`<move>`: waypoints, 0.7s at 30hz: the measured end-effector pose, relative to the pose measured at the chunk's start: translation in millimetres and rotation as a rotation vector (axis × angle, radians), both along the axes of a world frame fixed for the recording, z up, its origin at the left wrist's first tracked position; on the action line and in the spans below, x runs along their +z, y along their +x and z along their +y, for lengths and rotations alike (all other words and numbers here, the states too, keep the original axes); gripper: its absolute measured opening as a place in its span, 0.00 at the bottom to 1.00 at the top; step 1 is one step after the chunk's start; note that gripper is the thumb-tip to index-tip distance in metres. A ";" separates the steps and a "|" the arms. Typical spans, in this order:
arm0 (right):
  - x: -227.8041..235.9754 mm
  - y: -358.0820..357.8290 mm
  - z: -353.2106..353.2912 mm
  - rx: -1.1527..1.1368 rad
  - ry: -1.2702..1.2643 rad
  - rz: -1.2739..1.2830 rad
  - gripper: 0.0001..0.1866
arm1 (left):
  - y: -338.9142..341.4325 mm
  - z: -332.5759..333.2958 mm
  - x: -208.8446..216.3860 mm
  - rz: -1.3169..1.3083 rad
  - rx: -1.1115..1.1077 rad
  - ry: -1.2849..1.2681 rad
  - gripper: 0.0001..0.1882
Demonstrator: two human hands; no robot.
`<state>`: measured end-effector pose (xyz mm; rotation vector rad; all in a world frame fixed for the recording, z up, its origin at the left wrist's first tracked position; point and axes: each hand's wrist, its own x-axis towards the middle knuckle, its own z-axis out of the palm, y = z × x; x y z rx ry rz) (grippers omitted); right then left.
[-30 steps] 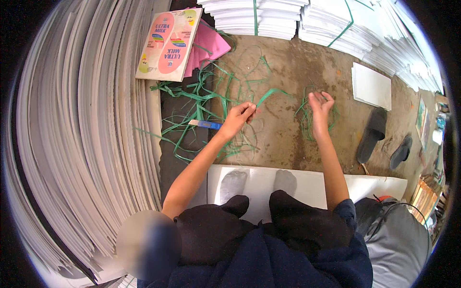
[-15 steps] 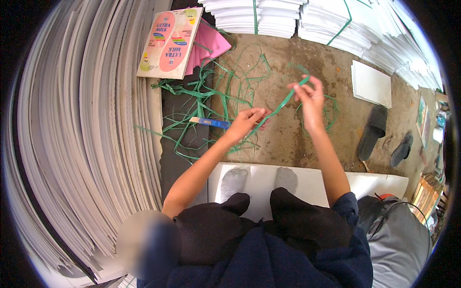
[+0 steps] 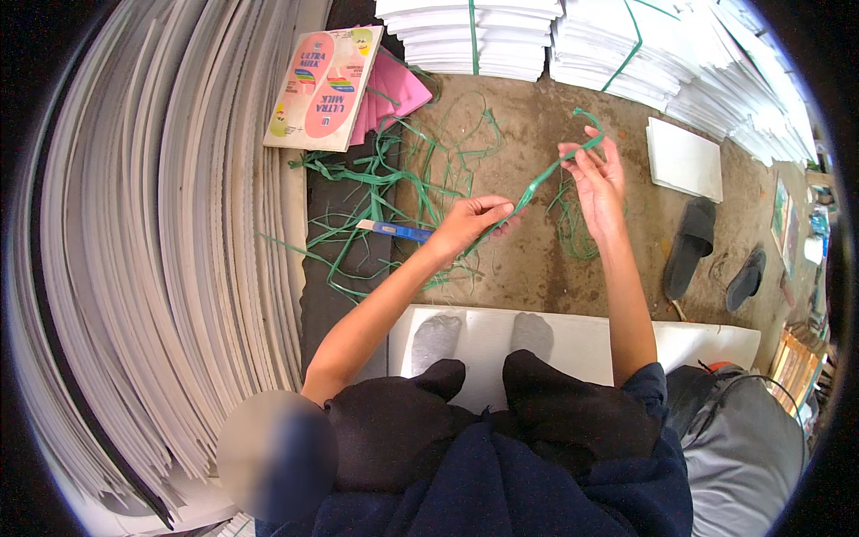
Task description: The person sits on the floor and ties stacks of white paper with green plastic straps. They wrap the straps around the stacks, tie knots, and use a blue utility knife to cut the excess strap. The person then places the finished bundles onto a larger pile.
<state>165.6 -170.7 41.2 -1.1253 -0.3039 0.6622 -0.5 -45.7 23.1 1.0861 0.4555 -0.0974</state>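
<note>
**Green plastic strip (image 3: 535, 185) held on a slant between both hands**

From my remote view, the far left is filled by a tall row of stacked pale sheets (image 3: 161, 224). Beside its upper end lies a printed carton-board sheet (image 3: 322, 89), partly covering some pink sheets (image 3: 410, 94). Below these I see a tangle of green strips (image 3: 371, 182) spread over a dark mat and the brown floor (image 3: 528, 277), with a blue utility knife (image 3: 400, 232) lying across it, its tip toward the left.

The left hand (image 3: 477, 224) is just right of the knife, thumb and fingers pinching the lower part of the strip. From there the strip's long axis climbs away from the body, up and to the right. The right hand (image 3: 595, 174) sits higher and farther out, gripping lightly between thumb and fingers with the other fingers partly spread; a short curled end pokes out beyond it. Neither hand is nearer, as both touch the strip, and I see nothing standing between them.

Near and below the right hand, a loose clump of green strands (image 3: 577, 231) lies on the floor, the closest thing that might snag. Farther right are a small stack of white sheets (image 3: 684, 159) and two dark slippers (image 3: 689, 255).
</note>
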 end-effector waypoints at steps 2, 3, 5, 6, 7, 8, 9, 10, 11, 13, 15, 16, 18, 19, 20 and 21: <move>-3.9 -7.6 3.0 0.040 -0.020 0.078 0.24 | -0.4 -3.3 -7.6 -0.034 0.101 0.046 0.13; -15.0 -13.7 -0.2 0.071 -0.064 0.140 0.25 | 1.9 -6.0 -8.5 -0.054 0.144 0.061 0.12; -25.3 -31.1 -4.3 0.179 -0.179 0.243 0.30 | 3.0 -10.9 -8.8 0.012 0.202 0.270 0.10; -23.4 -39.7 -4.7 0.217 -0.226 0.211 0.30 | 2.5 -13.1 -7.4 0.048 0.234 0.377 0.10; -21.7 -47.0 -4.6 0.255 -0.272 0.178 0.31 | 3.1 -14.4 -6.3 0.067 0.246 0.447 0.09; -20.2 -54.6 -3.8 0.291 -0.320 0.149 0.31 | 3.4 -16.2 -3.3 0.090 0.256 0.513 0.09; -12.6 -59.4 -0.9 0.257 -0.312 0.110 0.32 | 3.2 -18.1 -1.6 0.112 0.265 0.580 0.08; -12.3 -64.6 0.2 0.229 -0.311 0.098 0.32 | 1.6 -20.9 -1.6 0.108 0.296 0.583 0.08; -10.7 -67.2 1.5 0.200 -0.308 0.081 0.32 | 1.5 -23.5 -0.3 0.098 0.327 0.588 0.08; -9.2 -66.1 1.4 0.164 -0.302 0.058 0.32 | 2.7 -26.0 0.8 0.073 0.359 0.584 0.07; -8.7 -63.2 -0.8 0.157 -0.297 0.048 0.31 | 2.0 -28.0 -1.2 0.045 0.363 0.569 0.07; -7.7 -62.8 -1.0 0.148 -0.292 0.047 0.31 | 2.2 -27.9 -6.2 0.022 0.362 0.458 0.07; -5.1 -63.2 -0.3 0.134 -0.281 0.046 0.30 | 2.2 -25.8 -13.6 -0.020 0.362 0.237 0.07; -5.2 -63.7 0.2 0.132 -0.269 0.049 0.30 | 0.4 -25.9 -17.0 0.001 0.363 0.108 0.07; -6.2 -63.6 0.0 0.126 -0.256 0.051 0.30 | 0.7 -25.9 -13.9 0.020 0.359 -0.023 0.07; -7.4 -63.5 -0.3 0.119 -0.244 0.053 0.30 | 1.2 -26.3 -10.9 0.040 0.354 -0.153 0.06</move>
